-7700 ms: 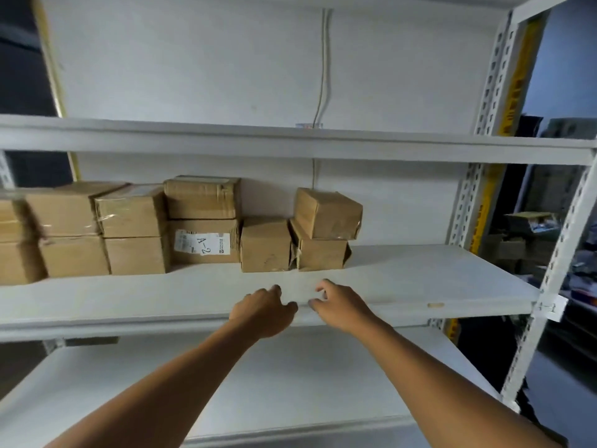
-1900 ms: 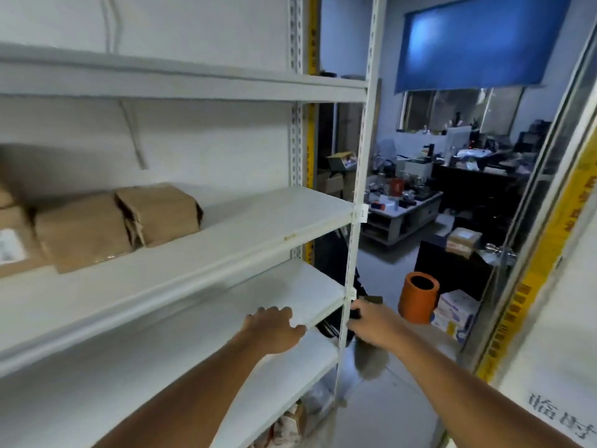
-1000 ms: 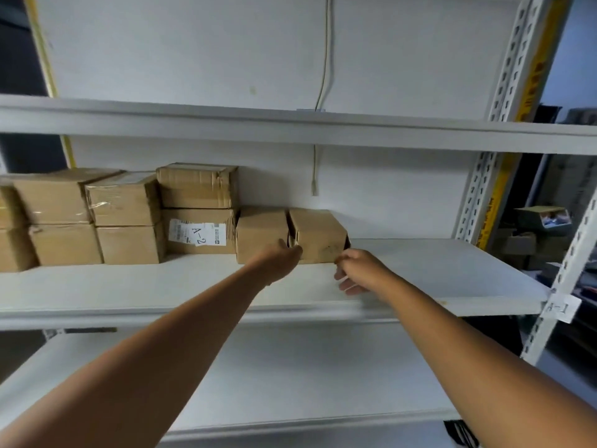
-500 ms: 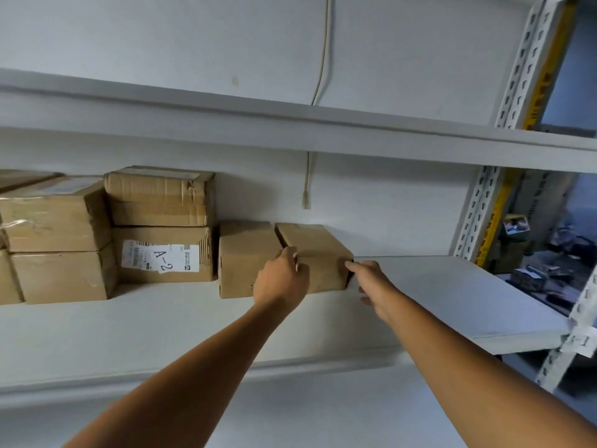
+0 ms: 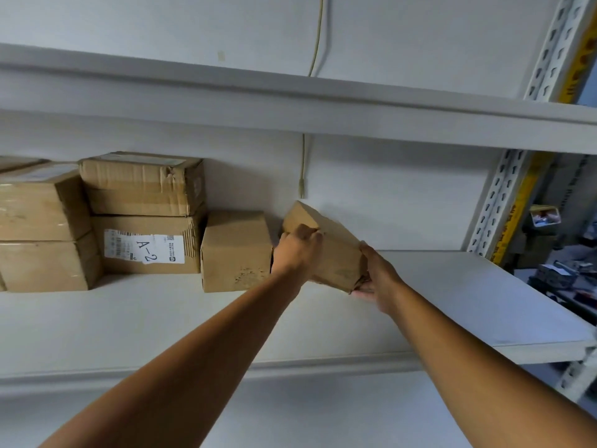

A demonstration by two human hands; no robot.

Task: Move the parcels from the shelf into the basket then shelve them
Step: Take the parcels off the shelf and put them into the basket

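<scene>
Hands — two — around one parcel

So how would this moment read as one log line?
step: lift parcel off shelf | left hand: gripping | right hand: gripping | parcel: tilted | basket: unseen

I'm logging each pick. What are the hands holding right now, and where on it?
Both hold one tilted brown cardboard parcel: left hand on its upper left edge, right hand at its lower right corner.
</scene>
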